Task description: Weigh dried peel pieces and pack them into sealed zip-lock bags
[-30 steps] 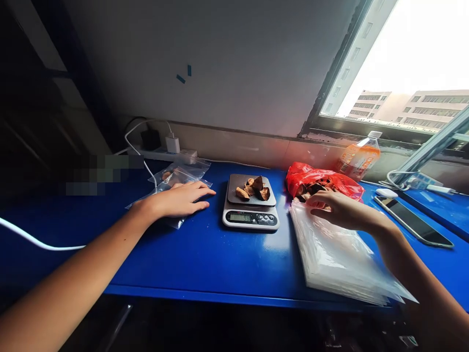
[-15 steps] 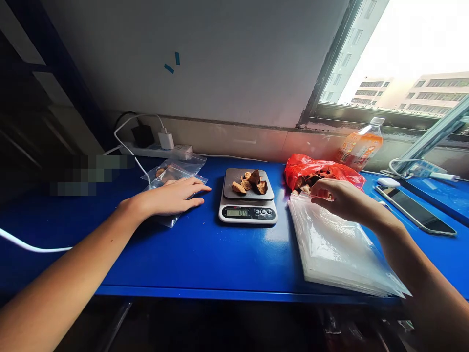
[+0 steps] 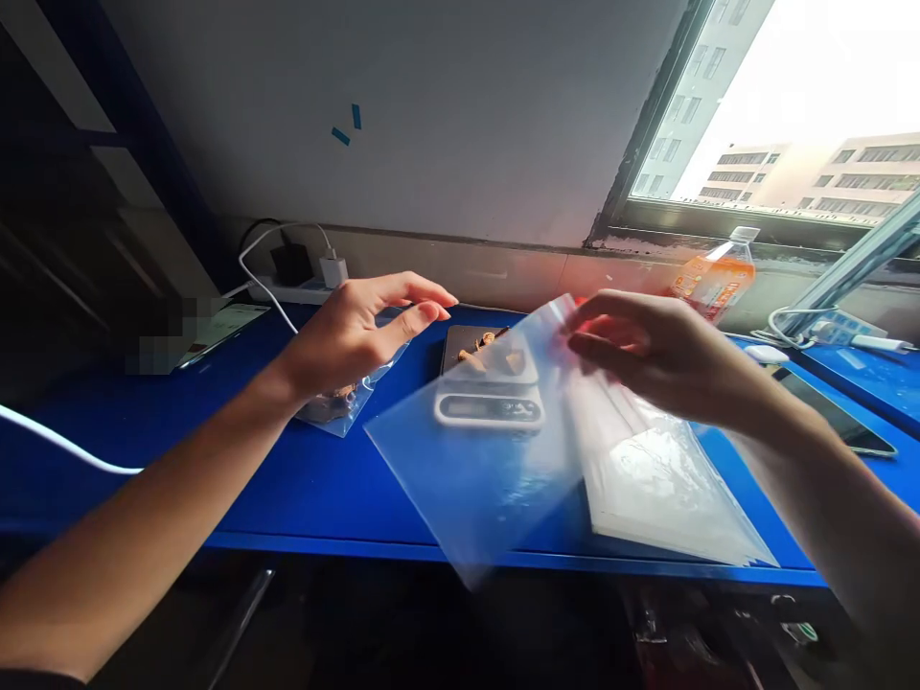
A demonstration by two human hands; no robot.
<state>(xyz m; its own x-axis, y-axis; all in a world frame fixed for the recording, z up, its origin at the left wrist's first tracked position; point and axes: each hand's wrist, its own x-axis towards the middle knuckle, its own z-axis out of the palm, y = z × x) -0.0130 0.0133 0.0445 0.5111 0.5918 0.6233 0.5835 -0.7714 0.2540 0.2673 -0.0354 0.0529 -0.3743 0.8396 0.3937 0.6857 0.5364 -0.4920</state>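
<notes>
My right hand (image 3: 639,355) pinches the top corner of a clear zip-lock bag (image 3: 474,498), which hangs slanted in the air and looks blurred. Behind the bag stands a white kitchen scale (image 3: 451,347), partly seen through the film. Dried brown slices (image 3: 490,337) lie on its plate. My left hand (image 3: 352,335) is raised left of the scale, thumb and fingers slightly apart, with nothing in it. Beneath that hand lies a small clear bag with brown pieces (image 3: 334,410). A stack of clear bags (image 3: 647,494) rests under my right hand.
The red bag of slices (image 3: 593,314) is mostly hidden behind my right hand. An orange drink bottle (image 3: 719,283) stands by the window. At the right lies a phone (image 3: 826,402). A power strip with chargers (image 3: 333,268) sits along the wall, its white cable crossing the blue table (image 3: 287,508).
My right hand has lifted a clear bag off the stack and brought it left in front of the scale. My left hand has risen from the small bags on the table.
</notes>
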